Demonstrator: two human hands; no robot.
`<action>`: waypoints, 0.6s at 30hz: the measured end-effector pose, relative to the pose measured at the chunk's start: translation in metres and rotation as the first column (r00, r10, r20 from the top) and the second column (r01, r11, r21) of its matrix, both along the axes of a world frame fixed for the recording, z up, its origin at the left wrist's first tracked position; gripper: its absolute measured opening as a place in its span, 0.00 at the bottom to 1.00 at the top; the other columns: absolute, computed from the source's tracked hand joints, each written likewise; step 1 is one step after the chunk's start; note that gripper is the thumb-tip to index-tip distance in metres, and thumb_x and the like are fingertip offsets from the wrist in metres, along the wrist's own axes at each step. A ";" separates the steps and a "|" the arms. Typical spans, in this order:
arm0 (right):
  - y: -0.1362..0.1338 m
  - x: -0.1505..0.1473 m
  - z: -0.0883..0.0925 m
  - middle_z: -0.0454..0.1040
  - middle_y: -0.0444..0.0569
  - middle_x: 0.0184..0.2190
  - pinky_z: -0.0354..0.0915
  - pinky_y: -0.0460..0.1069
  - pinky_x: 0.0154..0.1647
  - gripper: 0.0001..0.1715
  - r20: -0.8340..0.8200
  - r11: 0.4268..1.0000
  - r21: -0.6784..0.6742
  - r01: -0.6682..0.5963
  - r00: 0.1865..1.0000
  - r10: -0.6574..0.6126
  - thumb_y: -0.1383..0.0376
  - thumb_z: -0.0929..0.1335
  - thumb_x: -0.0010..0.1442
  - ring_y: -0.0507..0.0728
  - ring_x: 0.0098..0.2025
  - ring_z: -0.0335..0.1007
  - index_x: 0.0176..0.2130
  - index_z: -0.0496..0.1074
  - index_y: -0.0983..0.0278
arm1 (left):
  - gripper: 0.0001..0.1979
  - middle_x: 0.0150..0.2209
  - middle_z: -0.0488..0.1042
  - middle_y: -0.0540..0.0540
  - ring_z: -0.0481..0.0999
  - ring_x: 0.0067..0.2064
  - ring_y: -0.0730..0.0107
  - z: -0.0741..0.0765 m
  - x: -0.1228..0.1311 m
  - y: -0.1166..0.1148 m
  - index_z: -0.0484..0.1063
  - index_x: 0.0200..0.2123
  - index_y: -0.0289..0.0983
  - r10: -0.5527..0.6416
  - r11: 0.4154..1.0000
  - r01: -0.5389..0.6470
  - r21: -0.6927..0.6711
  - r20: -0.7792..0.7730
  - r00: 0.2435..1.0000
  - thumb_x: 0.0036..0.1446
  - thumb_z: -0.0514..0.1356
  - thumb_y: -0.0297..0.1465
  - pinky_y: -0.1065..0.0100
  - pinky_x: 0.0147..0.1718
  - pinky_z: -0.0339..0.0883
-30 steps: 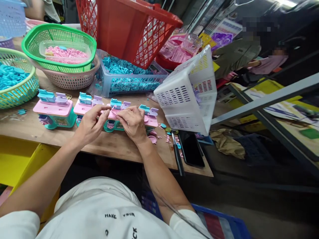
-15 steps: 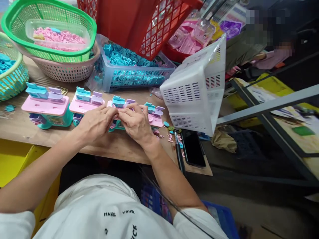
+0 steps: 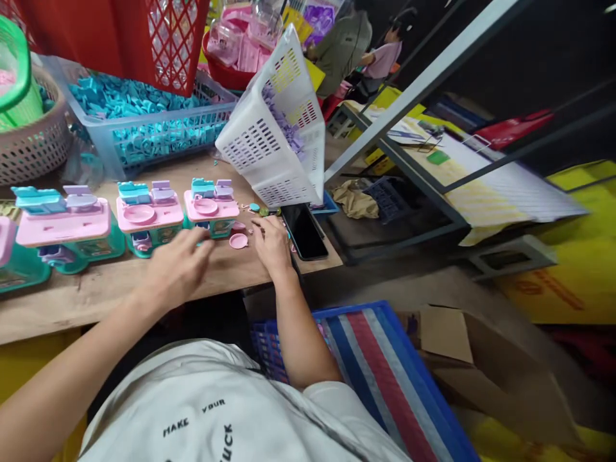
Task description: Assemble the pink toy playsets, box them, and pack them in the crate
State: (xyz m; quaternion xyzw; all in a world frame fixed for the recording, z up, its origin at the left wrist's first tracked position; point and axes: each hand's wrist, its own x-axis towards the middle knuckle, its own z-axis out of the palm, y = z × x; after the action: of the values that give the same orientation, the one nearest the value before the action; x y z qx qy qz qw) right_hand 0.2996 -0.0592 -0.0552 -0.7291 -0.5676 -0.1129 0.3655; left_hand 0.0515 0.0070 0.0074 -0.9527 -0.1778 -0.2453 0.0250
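Note:
A row of pink-topped toy counters with teal bases stands along the wooden table. My left hand (image 3: 180, 266) hovers in front of the middle toy counter (image 3: 149, 215), its fingers loosely curled and blurred; whether anything is in them I cannot tell. My right hand (image 3: 271, 242) reaches down to small loose pieces by the phone, its fingertips over them, and what it touches is partly hidden. Between the hands lies a round pink pan (image 3: 238, 240). Round pink pieces also sit on the middle toy counter and on the right toy counter (image 3: 212, 206).
Behind the toys are a clear bin of blue parts (image 3: 158, 131), a red basket (image 3: 101, 45) and a tilted white basket (image 3: 250, 151). A black phone (image 3: 305, 232) lies at the table's right end. Beyond a metal frame (image 3: 414, 77), a person (image 3: 385, 58) sits far back.
The view has swung right. My hands have parted and left the toy counter they were both working at; my right hand is now among the small pieces, my left hand nearer the table's front.

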 end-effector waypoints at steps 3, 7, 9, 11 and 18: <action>-0.004 0.016 -0.019 0.74 0.53 0.36 0.68 0.52 0.43 0.13 -0.033 0.994 -0.107 -0.016 0.999 0.013 0.64 0.66 0.66 0.58 0.38 0.70 0.42 0.80 0.65 | 0.17 0.58 0.71 0.36 0.75 0.51 0.58 -0.003 0.060 -0.013 0.70 0.55 0.33 -0.105 0.991 0.077 -0.113 -0.267 0.958 0.64 0.52 0.23 0.65 0.40 0.73; -0.007 0.016 -0.020 0.74 0.52 0.34 0.67 0.51 0.39 0.11 -0.056 0.991 -0.132 -0.023 0.998 0.016 0.66 0.65 0.66 0.57 0.35 0.69 0.37 0.78 0.65 | 0.18 0.56 0.71 0.29 0.75 0.53 0.51 -0.008 0.112 -0.016 0.70 0.55 0.29 -0.084 0.982 0.004 -0.188 -0.416 0.905 0.63 0.52 0.21 0.60 0.43 0.74; -0.011 0.016 -0.016 0.74 0.52 0.33 0.67 0.51 0.39 0.10 -0.080 0.993 -0.122 -0.006 0.997 -0.004 0.67 0.65 0.65 0.57 0.34 0.69 0.34 0.76 0.64 | 0.17 0.55 0.71 0.27 0.77 0.50 0.50 -0.009 0.120 -0.014 0.73 0.52 0.29 -0.033 0.973 -0.066 -0.219 -0.420 0.907 0.62 0.53 0.20 0.59 0.42 0.74; -0.017 0.016 -0.010 0.74 0.51 0.32 0.67 0.51 0.39 0.09 -0.153 0.997 -0.083 0.006 0.988 -0.019 0.67 0.66 0.63 0.56 0.33 0.69 0.31 0.74 0.64 | 0.14 0.55 0.71 0.26 0.79 0.46 0.52 -0.009 0.118 -0.012 0.74 0.48 0.30 -0.025 0.961 -0.092 -0.259 -0.416 0.909 0.60 0.55 0.21 0.60 0.41 0.73; -0.029 -0.014 -0.004 0.72 0.42 0.24 0.64 0.45 0.26 0.13 -0.821 0.975 0.131 -0.179 0.532 0.208 0.55 0.67 0.60 0.50 0.25 0.68 0.32 0.72 0.62 | 0.11 0.36 0.78 0.39 0.77 0.34 0.63 -0.022 0.084 -0.011 0.75 0.40 0.32 0.066 0.773 -0.097 -0.626 -0.073 0.995 0.62 0.53 0.29 0.66 0.34 0.68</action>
State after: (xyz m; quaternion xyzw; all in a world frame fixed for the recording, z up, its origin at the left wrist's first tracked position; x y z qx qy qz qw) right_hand 0.2859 -0.0881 -0.0591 -0.6228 -0.4033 0.2765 0.6108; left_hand 0.1354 -0.0037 -0.0143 -0.9033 -0.2898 -0.1482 -0.2796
